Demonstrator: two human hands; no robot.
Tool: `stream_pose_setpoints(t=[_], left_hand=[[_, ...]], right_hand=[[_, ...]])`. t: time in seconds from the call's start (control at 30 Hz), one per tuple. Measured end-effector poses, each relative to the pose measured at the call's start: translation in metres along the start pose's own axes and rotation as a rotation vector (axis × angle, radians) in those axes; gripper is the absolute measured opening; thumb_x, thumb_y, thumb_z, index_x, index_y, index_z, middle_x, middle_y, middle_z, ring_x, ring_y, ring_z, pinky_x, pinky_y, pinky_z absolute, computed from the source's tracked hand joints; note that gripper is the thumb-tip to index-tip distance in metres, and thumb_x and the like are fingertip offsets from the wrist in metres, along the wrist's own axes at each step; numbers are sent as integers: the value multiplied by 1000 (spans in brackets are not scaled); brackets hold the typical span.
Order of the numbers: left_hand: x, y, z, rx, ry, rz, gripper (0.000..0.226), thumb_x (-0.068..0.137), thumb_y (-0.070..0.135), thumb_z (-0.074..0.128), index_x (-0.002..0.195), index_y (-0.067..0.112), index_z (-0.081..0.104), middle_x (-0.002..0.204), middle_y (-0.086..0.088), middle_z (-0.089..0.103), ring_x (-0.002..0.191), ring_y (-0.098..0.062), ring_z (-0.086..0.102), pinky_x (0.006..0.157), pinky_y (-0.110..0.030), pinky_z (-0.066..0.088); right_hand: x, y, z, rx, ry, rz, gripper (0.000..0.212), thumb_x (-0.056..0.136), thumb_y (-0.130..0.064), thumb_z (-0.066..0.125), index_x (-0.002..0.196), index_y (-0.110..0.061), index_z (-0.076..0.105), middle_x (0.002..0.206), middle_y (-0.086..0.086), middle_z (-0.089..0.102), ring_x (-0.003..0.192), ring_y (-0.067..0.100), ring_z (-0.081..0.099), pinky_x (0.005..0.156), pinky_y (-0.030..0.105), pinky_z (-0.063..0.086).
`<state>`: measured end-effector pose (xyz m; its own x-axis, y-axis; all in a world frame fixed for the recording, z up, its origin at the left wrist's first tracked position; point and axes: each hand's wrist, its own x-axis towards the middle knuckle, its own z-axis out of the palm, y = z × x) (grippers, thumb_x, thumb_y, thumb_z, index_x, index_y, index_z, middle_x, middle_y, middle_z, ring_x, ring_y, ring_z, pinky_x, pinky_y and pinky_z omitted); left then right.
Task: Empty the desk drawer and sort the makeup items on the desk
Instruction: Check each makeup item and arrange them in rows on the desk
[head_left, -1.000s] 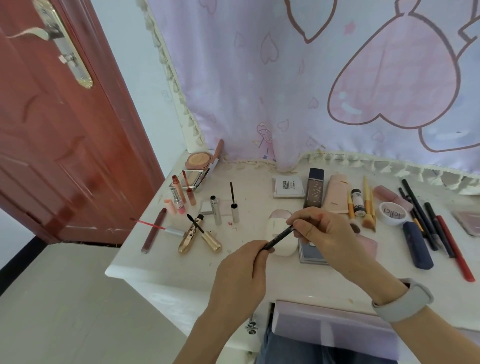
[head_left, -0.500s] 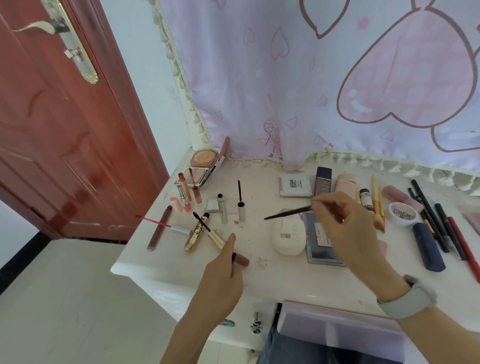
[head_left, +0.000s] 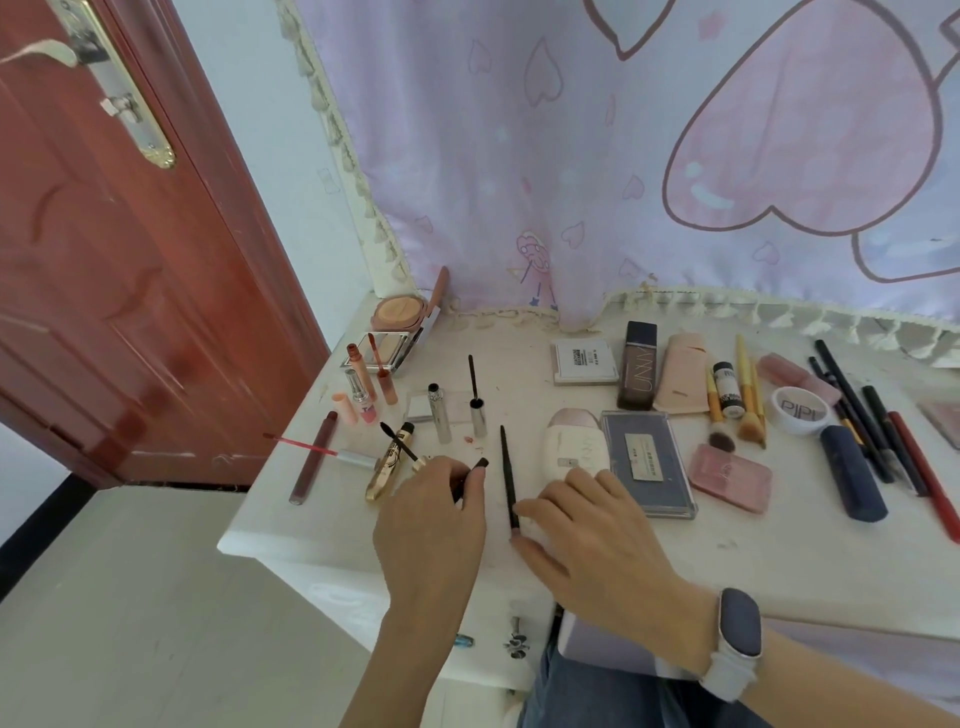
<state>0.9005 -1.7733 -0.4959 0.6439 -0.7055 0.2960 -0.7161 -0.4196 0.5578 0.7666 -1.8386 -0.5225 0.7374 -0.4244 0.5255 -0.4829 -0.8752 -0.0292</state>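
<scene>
Reading "PIPI" on white jar (head_left: 799, 410), "UNNY" on dark bottle (head_left: 637, 366).

White desk (head_left: 779, 571). Lilac curtain (head_left: 571, 156) printed with pink hearts, dark outlines. Red-brown door (head_left: 104, 312), brass-coloured handle plate (head_left: 124, 98). Black liner pencil (head_left: 508, 475). Gold mascara tube (head_left: 387, 462). Navy palette (head_left: 647, 460) with pale label. Pink compact (head_left: 730, 475). White jar (head_left: 797, 410), grey lettering. Navy case (head_left: 852, 473). Dark watch (head_left: 740, 621) on white strap.

One head-worn wide-angle view looks forward and down. It sits close over the desk (head_left: 779, 561), facing the curtain (head_left: 623, 156) behind.
</scene>
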Motion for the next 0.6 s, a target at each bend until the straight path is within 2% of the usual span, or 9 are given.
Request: stream_pose_setpoints(t=[0.07, 0.13, 0.27, 0.33, 0.43, 0.6], left_hand=[[3, 0, 10, 138, 91, 93, 10, 78, 29, 70, 73, 21, 67, 68, 6, 62, 69, -18, 59, 73, -36, 42], [6, -1, 21, 223, 123, 115, 12, 74, 29, 74, 69, 21, 66, 61, 5, 62, 65, -21, 59, 73, -37, 37], [11, 0, 28, 290, 119, 170, 14, 71, 31, 76, 74, 20, 67, 57, 6, 62, 60, -20, 58, 69, -35, 40], [10, -1, 29, 296, 135, 199, 16, 77, 35, 68, 80, 19, 69, 62, 6, 63, 63, -20, 60, 70, -35, 40], [1, -4, 26, 247, 127, 250, 32, 82, 40, 43, 85, 20, 69, 72, 5, 65, 69, -19, 61, 71, -31, 28], [-19, -10, 27, 206, 33, 368, 34, 80, 44, 43, 87, 23, 69, 83, 8, 65, 78, -15, 60, 72, -28, 29]], right_hand=[[1, 10, -4, 37, 47, 49, 24, 84, -34, 48, 88, -20, 67, 79, -6, 64, 73, 16, 55, 69, 27, 38], [2, 22, -8, 23, 55, 82, 24, 83, -31, 47, 93, -19, 65, 87, -2, 63, 81, 18, 52, 70, 30, 39], [7, 37, -11, -20, -60, 98, 34, 80, -40, 46, 105, -22, 59, 107, 1, 61, 99, 19, 48, 74, 35, 42], [11, 41, -13, -36, -138, 114, 39, 78, -47, 44, 109, -25, 56, 114, 2, 60, 104, 20, 47, 75, 38, 45], [19, 48, -14, -93, -286, 126, 50, 74, -57, 40, 112, -28, 56, 119, 1, 61, 106, 21, 55, 76, 40, 47], [28, 55, -13, -134, -402, 77, 54, 71, -59, 40, 109, -27, 61, 113, 1, 63, 99, 25, 62, 73, 44, 46]])
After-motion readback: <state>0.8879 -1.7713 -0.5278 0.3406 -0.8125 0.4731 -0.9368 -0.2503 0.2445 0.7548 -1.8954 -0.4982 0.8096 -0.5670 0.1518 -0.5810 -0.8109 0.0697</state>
